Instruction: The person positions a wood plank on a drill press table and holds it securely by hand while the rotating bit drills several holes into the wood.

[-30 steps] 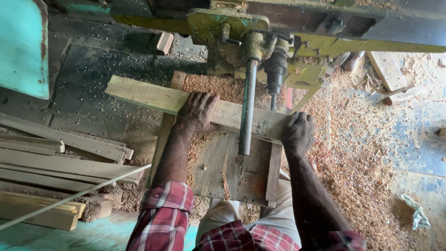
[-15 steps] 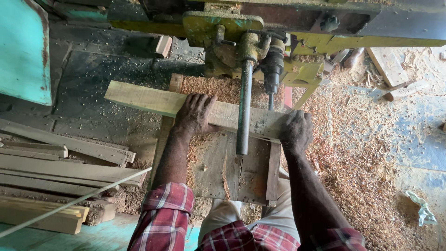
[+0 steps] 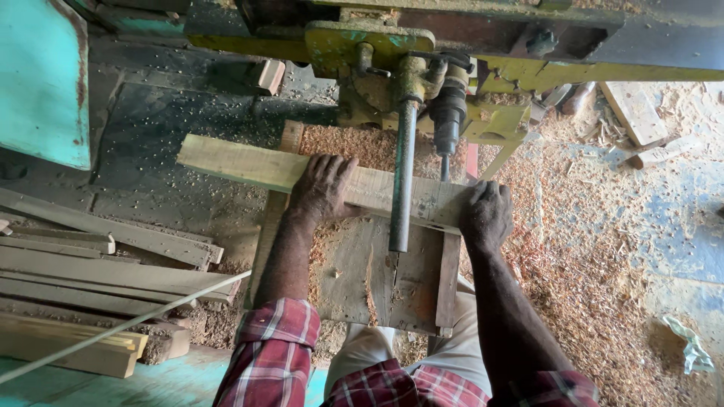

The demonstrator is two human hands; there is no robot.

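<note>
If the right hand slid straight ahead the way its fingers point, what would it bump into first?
Probably the yellow-green metal machine frame just beyond the pale wooden plank that the right hand presses; depth is unclear, so it may pass beneath.

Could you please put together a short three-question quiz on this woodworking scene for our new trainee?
1. True or false: both hands rest on the plank.
2. Which hand lies nearer the plank's end by the machine's drill bit: A) left hand B) right hand?
3. What lies stacked on the floor beside the left arm?

Key
1. True: both hands press flat on the plank.
2. B, the right hand.
3. A pile of wooden boards, amid sawdust.
</note>
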